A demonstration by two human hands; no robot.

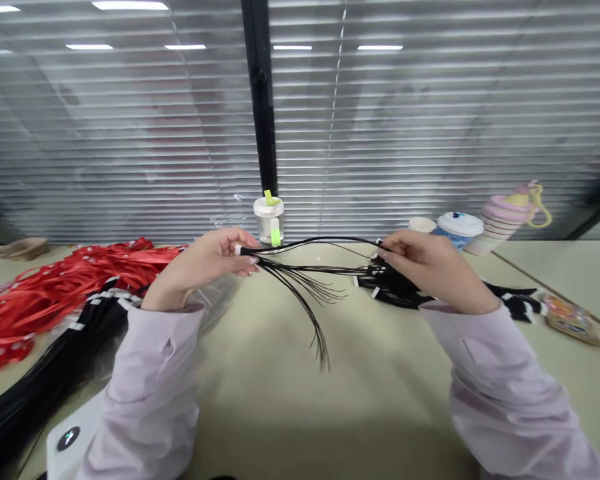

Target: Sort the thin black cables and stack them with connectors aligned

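Left hand (217,259): fingers pinch cords (271,264) by white end (238,250); right hand (427,263): fingers pinch cords too, at far side; cords stretch between hands over table (370,387), loose strands drooping; black bundle (397,288) by right hand; red ribbons (93,270) at left

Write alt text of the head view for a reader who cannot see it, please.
A person's left hand and right hand hold thin black cords between them above a pale table. Red ribbons lie on the left, and blinds hang behind.
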